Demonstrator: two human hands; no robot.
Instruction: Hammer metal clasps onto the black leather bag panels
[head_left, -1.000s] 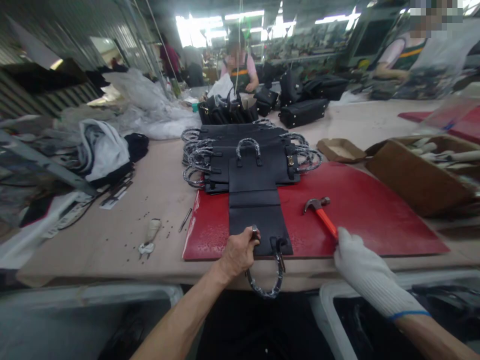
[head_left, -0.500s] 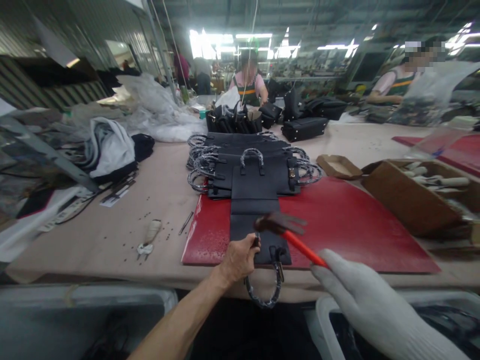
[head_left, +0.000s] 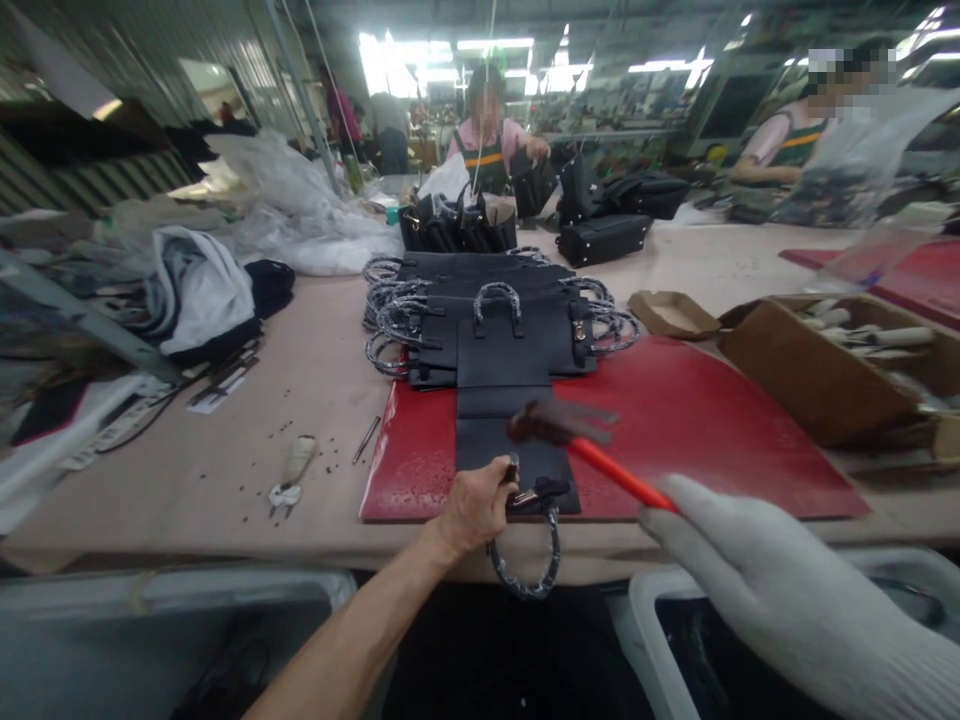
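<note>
My bare left hand (head_left: pixel 474 508) pinches a short metal punch (head_left: pixel 514 464), held upright near the lower end of a black bag panel (head_left: pixel 495 432); its tip is hidden. My right hand (head_left: pixel 739 560), in a white knitted glove, is closed around the red handle of a claw hammer (head_left: pixel 626 478). The blurred hammer head hovers just above the punch. From the panel's near end, a plastic-wrapped handle (head_left: pixel 551 560) hangs over the table edge. Beside my left fingers, a strap with a metal buckle (head_left: pixel 529 496) lies across the panel. Beneath the panel is a red mat (head_left: pixel 675 430).
Stacked black bag pieces (head_left: pixel 427 345) with wrapped handles lie ahead. Pliers (head_left: pixel 296 475) and a metal rod (head_left: pixel 366 440) lie left. A cardboard box (head_left: pixel 795 385) stands right. Bins (head_left: pixel 341 585) flank me below the table. A person (head_left: pixel 487 140) handles black bags across the table.
The buckled strap has swung left and now lies flatter beside my left hand. The hammer stays over the punch. Across the table, the person has lifted a black bag.
</note>
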